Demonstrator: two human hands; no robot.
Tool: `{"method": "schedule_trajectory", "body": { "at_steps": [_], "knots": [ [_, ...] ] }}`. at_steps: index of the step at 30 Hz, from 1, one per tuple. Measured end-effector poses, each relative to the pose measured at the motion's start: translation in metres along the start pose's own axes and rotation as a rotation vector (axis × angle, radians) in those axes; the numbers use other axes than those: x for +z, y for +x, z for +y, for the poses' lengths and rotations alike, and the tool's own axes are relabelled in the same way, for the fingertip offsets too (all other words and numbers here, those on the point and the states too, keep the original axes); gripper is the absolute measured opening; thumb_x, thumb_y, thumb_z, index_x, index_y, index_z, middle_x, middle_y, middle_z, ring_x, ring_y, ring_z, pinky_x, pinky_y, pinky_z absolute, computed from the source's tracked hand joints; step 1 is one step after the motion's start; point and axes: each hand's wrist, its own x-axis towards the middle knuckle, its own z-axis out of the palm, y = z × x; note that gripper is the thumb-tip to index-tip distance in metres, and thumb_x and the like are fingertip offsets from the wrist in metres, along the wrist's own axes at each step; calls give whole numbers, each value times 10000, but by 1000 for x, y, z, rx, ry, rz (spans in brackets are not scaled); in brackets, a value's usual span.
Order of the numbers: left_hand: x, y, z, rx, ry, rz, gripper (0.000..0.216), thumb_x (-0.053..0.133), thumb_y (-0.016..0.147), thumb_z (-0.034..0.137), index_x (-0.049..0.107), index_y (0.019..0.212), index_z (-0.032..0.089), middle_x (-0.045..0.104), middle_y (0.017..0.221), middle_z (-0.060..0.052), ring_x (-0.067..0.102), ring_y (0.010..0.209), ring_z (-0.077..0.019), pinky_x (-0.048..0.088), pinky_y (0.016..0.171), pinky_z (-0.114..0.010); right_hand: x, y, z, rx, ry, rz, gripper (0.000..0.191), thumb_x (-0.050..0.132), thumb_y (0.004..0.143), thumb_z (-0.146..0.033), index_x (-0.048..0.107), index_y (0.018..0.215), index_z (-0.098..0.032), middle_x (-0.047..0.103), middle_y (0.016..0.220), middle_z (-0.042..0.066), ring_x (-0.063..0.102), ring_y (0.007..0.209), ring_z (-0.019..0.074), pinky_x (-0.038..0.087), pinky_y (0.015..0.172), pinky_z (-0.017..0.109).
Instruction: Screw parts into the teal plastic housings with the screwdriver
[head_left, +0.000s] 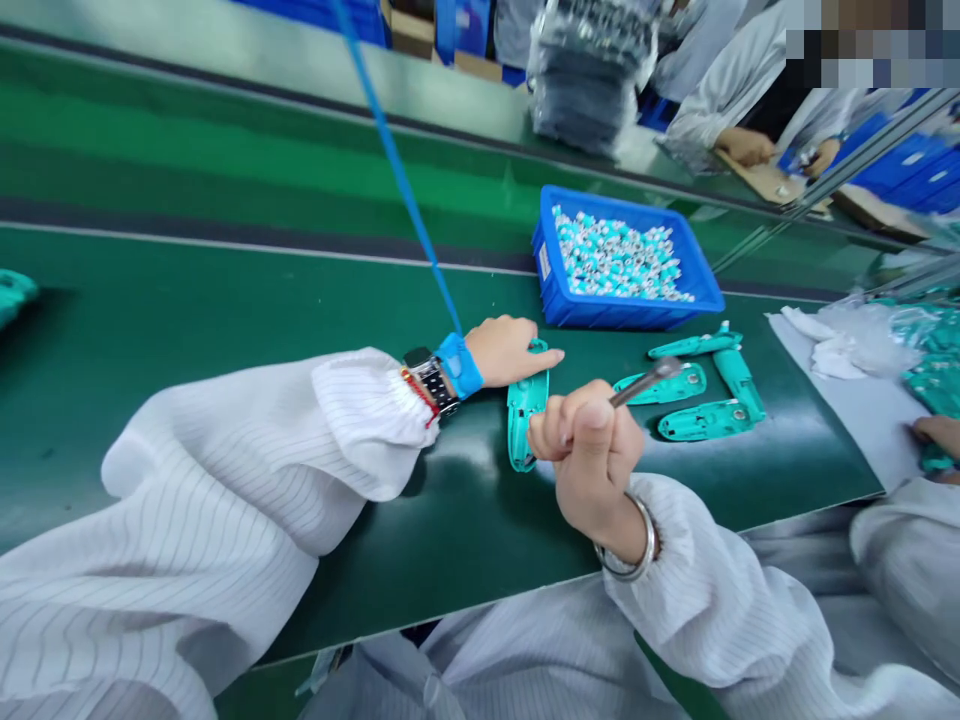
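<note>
A teal plastic shell (528, 405), hollow side up, lies lengthwise on the green work surface in front of me. My left hand (504, 350) grips its far end, with one finger stretched across it and the other fingertips partly hidden. Wrapped in my right hand (596, 455) is a slim metal rod-shaped tool (645, 382), its thicker end pointing up and right. That hand is closed beside the shell's right edge, and its fingertips cover part of it. Just right of it lie several more teal shells (705, 420), some joined by a crosspiece.
Beyond the shells stands a blue bin (630, 312) full of small teal-and-white parts. A blue cord (405, 185) runs up from my left wristband. White sheeting and bagged teal parts (937, 345) lie at right, near another person's hand (937, 432). Another person works across the line.
</note>
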Motion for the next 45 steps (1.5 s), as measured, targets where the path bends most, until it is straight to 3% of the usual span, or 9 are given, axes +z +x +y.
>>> {"method": "schedule_trajectory", "body": {
  "at_steps": [4, 7, 9, 13, 18, 25, 30, 33, 45],
  "knots": [
    [-4, 3, -21, 8, -387, -235, 309, 590, 716, 412, 588, 812, 119, 551, 549, 2, 542, 491, -119, 395, 472, -204, -13, 29, -10, -18, -109, 120, 225, 333, 935, -335, 410, 761, -214, 228, 515, -89, 236, 379, 51, 215, 387, 185],
    [0, 6, -29, 11, -517, -245, 224, 613, 710, 341, 578, 747, 123, 534, 541, 17, 510, 460, -94, 386, 431, -189, -49, 82, -14, -106, -637, 163, 131, 384, 906, -314, 461, 956, -222, 346, 553, -70, 336, 434, 83, 299, 459, 224],
    [3, 5, -30, 25, -537, -209, 211, 612, 719, 335, 574, 745, 129, 530, 545, 25, 499, 459, -88, 376, 426, -188, -78, 123, -8, -27, -1097, 5, 124, 408, 878, -241, 515, 905, -183, 461, 619, -16, 416, 534, 113, 355, 571, 269],
    [1, 1, -24, 63, -771, -230, 274, 664, 691, 373, 577, 768, 125, 557, 609, 27, 513, 541, -77, 398, 505, -189, -118, 181, 20, 61, -1203, -109, 169, 601, 769, -223, 522, 640, -148, 495, 599, 11, 470, 621, 137, 390, 675, 312],
    [-9, -10, -18, 9, -1270, -493, 443, 748, 596, 468, 560, 804, 125, 634, 744, -14, 597, 673, -115, 461, 660, -249, -124, 201, 45, 58, -1166, -167, 281, 635, 772, -298, 484, 576, -165, 457, 557, -31, 456, 578, 105, 412, 621, 279],
    [-17, -30, -4, 132, -1442, -618, 489, 722, 603, 547, 466, 709, 143, 593, 561, 8, 584, 505, -126, 517, 629, -324, -118, 178, -1, 8, -1022, -134, 201, 661, 717, -188, 478, 635, -180, 498, 613, -11, 475, 617, 125, 385, 614, 277],
    [-35, -53, 13, 293, -1142, -720, 462, 701, 615, 561, 501, 656, 146, 551, 502, 9, 511, 427, -102, 421, 432, -221, -77, 96, -60, 141, -742, -328, 177, 645, 745, -324, 607, 730, -152, 507, 538, -45, 442, 478, 71, 361, 465, 211],
    [-39, -62, 19, 342, -969, -754, 442, 681, 638, 555, 533, 596, 140, 544, 489, -7, 497, 441, -94, 386, 432, -208, -50, 49, -78, 255, -447, -289, 164, 599, 787, -310, 623, 760, -149, 532, 548, -33, 424, 444, 51, 311, 392, 181],
    [-29, -71, 28, 149, -828, -627, 364, 749, 603, 404, 510, 550, 134, 517, 450, 39, 471, 408, -64, 365, 423, -173, -42, 21, -65, 523, -243, -150, 245, 679, 711, -357, 563, 648, -150, 400, 452, -80, 293, 386, 30, 237, 351, 172]
  ]
}}
